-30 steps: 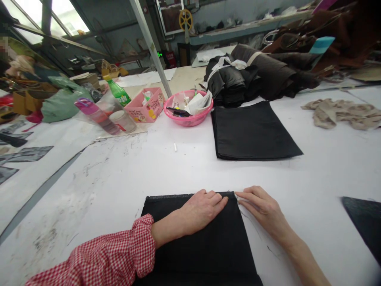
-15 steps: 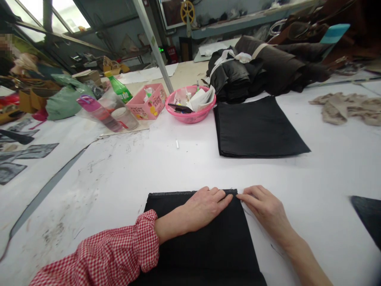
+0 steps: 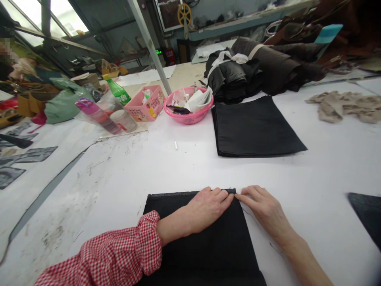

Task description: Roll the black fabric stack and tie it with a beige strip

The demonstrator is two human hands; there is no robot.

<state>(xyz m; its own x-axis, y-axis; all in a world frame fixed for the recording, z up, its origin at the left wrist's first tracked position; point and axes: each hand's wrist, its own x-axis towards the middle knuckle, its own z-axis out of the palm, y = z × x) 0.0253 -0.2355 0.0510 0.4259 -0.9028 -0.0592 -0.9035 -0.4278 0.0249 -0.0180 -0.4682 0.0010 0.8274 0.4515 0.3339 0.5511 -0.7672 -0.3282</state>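
Matt black cloth [image 3: 205,250], far hem greyish, lies toward the near edge of the worktop [image 3: 119,171]. Left hand [image 3: 205,209] presses flat on it; right hand [image 3: 264,208] nips at its far right corner, hold unclear.

Bright windows [image 3: 70,18], dark grey wall [image 3: 114,11]

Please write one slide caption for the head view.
Left hand rests on black cloth, right hand at its corner, on a white table.
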